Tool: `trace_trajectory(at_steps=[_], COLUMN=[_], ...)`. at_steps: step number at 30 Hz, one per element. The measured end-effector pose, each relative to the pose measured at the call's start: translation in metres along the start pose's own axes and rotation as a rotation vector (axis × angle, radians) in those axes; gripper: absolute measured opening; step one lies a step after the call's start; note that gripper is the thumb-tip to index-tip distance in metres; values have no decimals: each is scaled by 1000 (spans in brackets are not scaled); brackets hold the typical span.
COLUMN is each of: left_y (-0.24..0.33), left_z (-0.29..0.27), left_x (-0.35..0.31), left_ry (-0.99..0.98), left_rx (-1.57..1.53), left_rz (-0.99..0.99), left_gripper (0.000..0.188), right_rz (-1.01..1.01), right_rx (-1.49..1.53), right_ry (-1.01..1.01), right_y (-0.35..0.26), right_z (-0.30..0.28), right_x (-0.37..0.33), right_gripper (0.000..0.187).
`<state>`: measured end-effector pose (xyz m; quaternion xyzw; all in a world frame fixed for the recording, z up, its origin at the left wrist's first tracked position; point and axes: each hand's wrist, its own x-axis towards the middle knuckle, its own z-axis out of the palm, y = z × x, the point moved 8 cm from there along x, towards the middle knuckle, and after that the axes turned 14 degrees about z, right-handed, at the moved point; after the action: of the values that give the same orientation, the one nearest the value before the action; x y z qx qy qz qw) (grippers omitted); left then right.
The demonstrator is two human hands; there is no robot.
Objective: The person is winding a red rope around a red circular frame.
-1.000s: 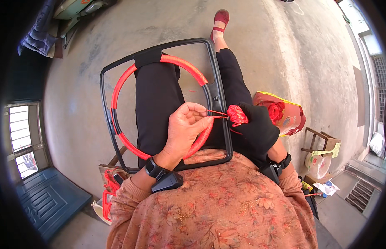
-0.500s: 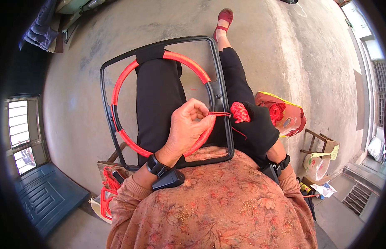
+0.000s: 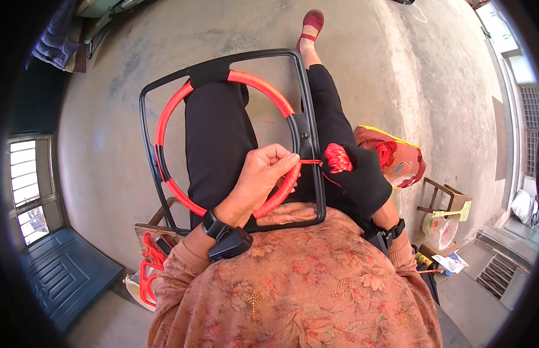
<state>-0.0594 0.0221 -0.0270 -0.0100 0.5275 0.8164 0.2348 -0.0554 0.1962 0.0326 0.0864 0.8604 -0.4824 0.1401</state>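
Note:
A black square frame with a ring inside it rests on my lap. Most of the ring is wrapped in red cord. My left hand pinches the ring at its lower right, thumb and fingers closed on the wrapped part. A taut red strand runs from there to a small bundle of red cord. My right hand, in a black glove, grips that bundle just right of the frame's side bar.
A red and yellow bag of red cord lies on the concrete floor at my right. A small wooden stool stands further right. Red frames lie by my left side, near a blue bench.
The right hand with the cord bundle has drawn closer to the frame's side bar, and the strand is shorter. The left hand stays on the ring.

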Motion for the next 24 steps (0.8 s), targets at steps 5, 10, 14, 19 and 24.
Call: trace_trajectory(at_steps=[5, 10, 14, 19, 24], left_y=[0, 4, 0, 0, 38], left_z=[2, 10, 11, 13, 22], left_x=[-3, 0, 1, 2, 5], left_ry=[-5, 10, -17, -15, 107], left_rx=[-28, -165, -227, -266, 99], left_rz=[6, -61, -52, -101, 208], left_gripper=[17, 17, 17, 11, 30], right_rz=[146, 317, 59, 44, 73], right_rx=[160, 270, 185, 39, 173], right_ry=[-29, -150, 44, 17, -126], right_y=[16, 34, 10, -1, 3], right_z=[-8, -3, -6, -15, -7], right_x=[-7, -1, -7, -11, -11], right_gripper=[22, 20, 25, 27, 31])
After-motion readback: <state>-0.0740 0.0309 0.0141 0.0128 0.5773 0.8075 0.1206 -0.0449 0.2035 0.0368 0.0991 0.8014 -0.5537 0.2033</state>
